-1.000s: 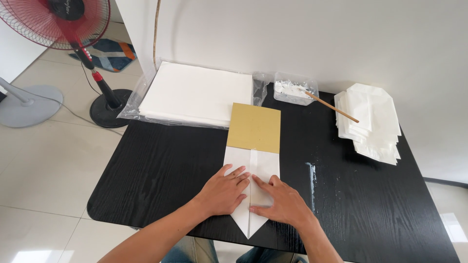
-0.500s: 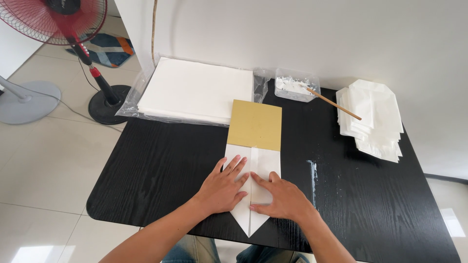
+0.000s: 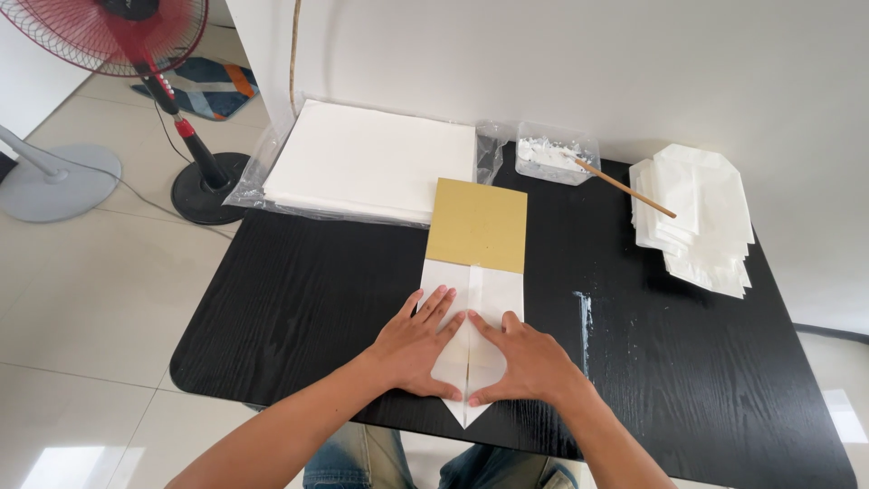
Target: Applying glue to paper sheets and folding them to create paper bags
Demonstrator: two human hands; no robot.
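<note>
Your left hand (image 3: 418, 349) lies flat with its fingers spread, palm down on the left flap of the folded white paper (image 3: 475, 312). Your right hand (image 3: 523, 362) mirrors it on the right flap, fingers spread and thumb angled in toward the centre seam. Neither hand pinches anything; both press downward, seemingly to hold the two flaps flat where they meet along the middle line. The paper sits at the near edge of the black table (image 3: 299, 299), its folded point at 6 o'clock jutting just past the rim. At 12 o'clock from your hands the sheet's gold side (image 3: 477, 225) shows, uncovered by the flaps. Beyond it, at 11 o'clock, a stack of white sheets (image 3: 371, 167) rests in a clear plastic wrap. At 1 o'clock stands a clear tub of white paste (image 3: 554, 154) with a wooden stick (image 3: 625, 190) leaning out of it. At 2 o'clock lies a pile of finished white folded pieces (image 3: 697, 222). A red fan (image 3: 118, 32) stands on the floor at 10 o'clock.
</note>
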